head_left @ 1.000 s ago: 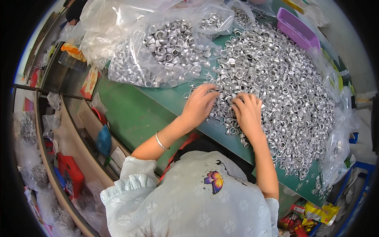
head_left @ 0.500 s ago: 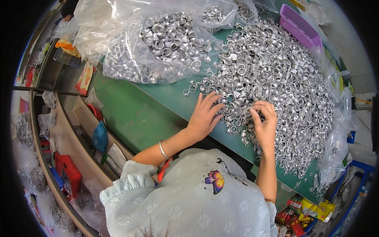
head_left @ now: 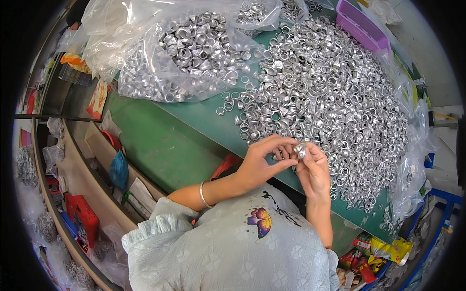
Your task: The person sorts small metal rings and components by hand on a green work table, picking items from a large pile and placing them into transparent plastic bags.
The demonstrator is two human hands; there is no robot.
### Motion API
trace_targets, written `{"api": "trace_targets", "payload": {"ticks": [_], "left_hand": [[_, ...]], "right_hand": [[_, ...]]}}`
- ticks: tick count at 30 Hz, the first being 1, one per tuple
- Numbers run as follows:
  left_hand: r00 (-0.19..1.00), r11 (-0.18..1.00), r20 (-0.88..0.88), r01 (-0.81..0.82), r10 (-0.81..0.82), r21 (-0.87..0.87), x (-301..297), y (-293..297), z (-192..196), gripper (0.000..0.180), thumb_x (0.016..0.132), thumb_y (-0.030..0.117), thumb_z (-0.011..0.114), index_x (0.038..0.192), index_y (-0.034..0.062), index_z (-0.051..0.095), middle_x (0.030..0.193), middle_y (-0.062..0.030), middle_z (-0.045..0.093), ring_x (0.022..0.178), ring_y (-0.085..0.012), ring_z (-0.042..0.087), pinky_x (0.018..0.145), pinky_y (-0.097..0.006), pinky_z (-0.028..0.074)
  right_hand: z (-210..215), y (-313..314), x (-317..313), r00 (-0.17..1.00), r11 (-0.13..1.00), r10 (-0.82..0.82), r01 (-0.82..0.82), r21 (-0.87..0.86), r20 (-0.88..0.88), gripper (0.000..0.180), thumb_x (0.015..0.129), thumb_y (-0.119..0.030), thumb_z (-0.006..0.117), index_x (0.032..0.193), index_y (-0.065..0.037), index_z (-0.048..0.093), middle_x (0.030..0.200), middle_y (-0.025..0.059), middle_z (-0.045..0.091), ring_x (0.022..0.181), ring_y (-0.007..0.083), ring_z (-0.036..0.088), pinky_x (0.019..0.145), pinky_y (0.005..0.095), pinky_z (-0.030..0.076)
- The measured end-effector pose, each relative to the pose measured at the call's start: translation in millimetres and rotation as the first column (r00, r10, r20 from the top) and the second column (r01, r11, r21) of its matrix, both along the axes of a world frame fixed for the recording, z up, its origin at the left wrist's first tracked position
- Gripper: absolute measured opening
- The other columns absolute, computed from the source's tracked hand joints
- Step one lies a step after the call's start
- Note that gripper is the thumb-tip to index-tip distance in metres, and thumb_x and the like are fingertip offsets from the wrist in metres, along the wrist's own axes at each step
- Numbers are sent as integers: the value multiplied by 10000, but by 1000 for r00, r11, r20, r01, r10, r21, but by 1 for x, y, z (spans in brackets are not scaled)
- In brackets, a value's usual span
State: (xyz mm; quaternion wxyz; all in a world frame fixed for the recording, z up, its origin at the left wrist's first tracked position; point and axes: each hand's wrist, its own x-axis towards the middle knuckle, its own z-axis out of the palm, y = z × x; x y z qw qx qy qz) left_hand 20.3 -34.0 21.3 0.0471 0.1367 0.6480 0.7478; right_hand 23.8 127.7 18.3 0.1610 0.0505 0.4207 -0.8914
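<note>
in the head view, a silver ring (head_left: pixel 301 151) is gripped between the thumb and fingers of the right hand (head_left: pixel 315 169); whether more than one is held cannot be told. the ring is held up at the near edge of a large pile of rings (head_left: pixel 335 92). the left hand (head_left: pixel 256 164) is brought in from the left, its thumb and fingers curved into a loop, with their tips right beside the ring; whether it is also gripped by them cannot be made out. a bracelet (head_left: pixel 203 194) is worn on the left wrist.

the right part of the green tabletop (head_left: pixel 196 112) is covered by the pile, and a few loose rings (head_left: pixel 227 103) are scattered at its left edge. on the far left, many more rings are held in a clear plastic bag (head_left: pixel 145 86). a purple basket (head_left: pixel 357 30) is set at the far right, touching the pile's edge. along the right side, crumpled clear plastic (head_left: pixel 409 162) is spread. a blue bag (head_left: pixel 118 169) is seen at the left, well apart from the hands.
</note>
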Motion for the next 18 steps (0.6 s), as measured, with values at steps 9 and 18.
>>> {"api": "trace_targets", "payload": {"ticks": [9, 18], "left_hand": [[1000, 992, 19, 20, -18, -128, 4, 5, -5, 370, 735, -37, 655, 1092, -5, 564, 860, -31, 520, 751, -82, 522, 661, -210, 441], [995, 998, 99, -16, 22, -62, -2, 10, -14, 269, 759, -67, 601, 1021, -11, 597, 835, -28, 506, 751, -66, 511, 639, -200, 438]], "right_hand": [[-6, -8, 11, 993, 913, -113, 117, 390, -33, 154, 881, -117, 550, 942, 15, 599, 856, 38, 624, 782, 84, 555, 728, 223, 432], [-14, -15, 13, 985, 886, -135, 169, 431, -108, 185, 878, -42, 529, 1044, 31, 566, 877, 24, 611, 780, 59, 542, 678, 198, 421]]}}
